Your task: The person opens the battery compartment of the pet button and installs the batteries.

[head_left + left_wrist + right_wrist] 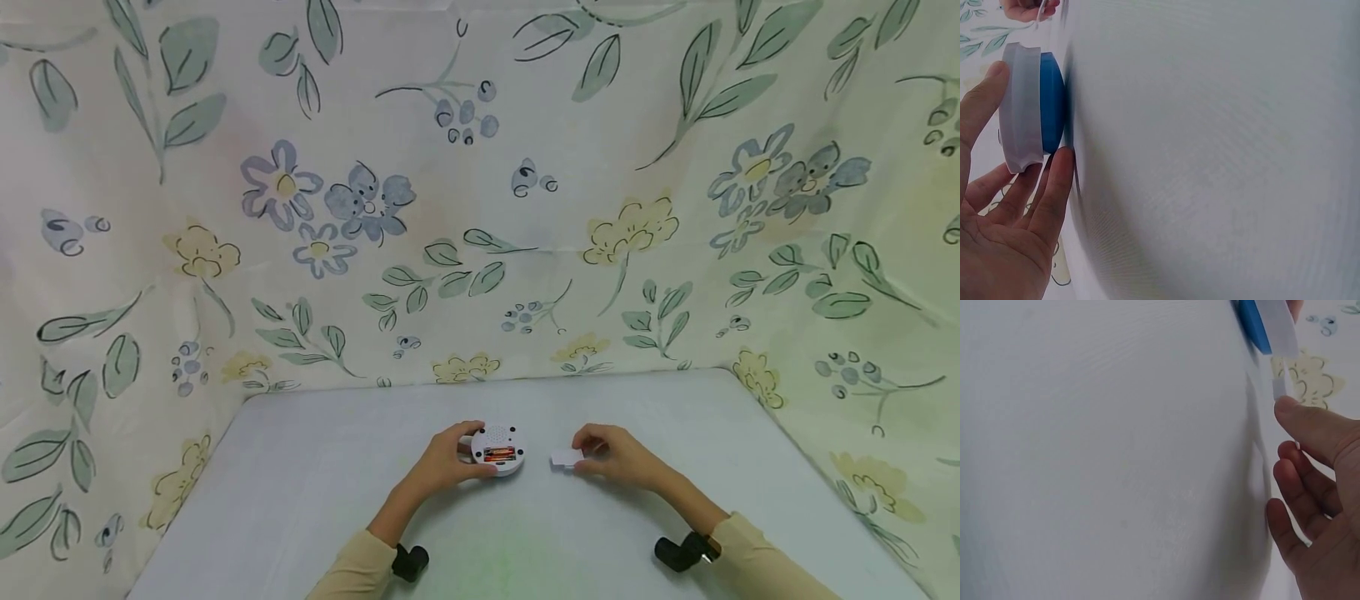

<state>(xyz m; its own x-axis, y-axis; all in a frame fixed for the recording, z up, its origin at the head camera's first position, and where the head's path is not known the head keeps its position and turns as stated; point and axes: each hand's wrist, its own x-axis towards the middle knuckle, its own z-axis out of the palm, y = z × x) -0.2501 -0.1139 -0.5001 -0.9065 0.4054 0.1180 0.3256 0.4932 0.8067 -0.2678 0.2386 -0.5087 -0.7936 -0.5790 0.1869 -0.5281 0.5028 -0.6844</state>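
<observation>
My left hand (pixel 447 457) grips a round white device (pixel 498 435) by its left side, thumb at the near edge and fingers at the far edge. Its underside faces up, with a dotted speaker grille and an uncovered compartment where orange-and-black batteries (pixel 499 454) lie. In the left wrist view, the device's blue part (pixel 1052 103) is turned toward the table. Right of the device, apart from it, my right hand (pixel 618 454) pinches a small white battery cover (pixel 565 458) between thumb and fingers. The right wrist view shows only a bit of that cover (pixel 1279 386) past the thumb.
A white cloth covers the table (pixel 337 467) under both hands. Behind and at both sides hangs a curtain (pixel 465 208) printed with flowers and leaves. Black wrist cameras sit on the left wrist (pixel 410 563) and right wrist (pixel 681 552), close over the table.
</observation>
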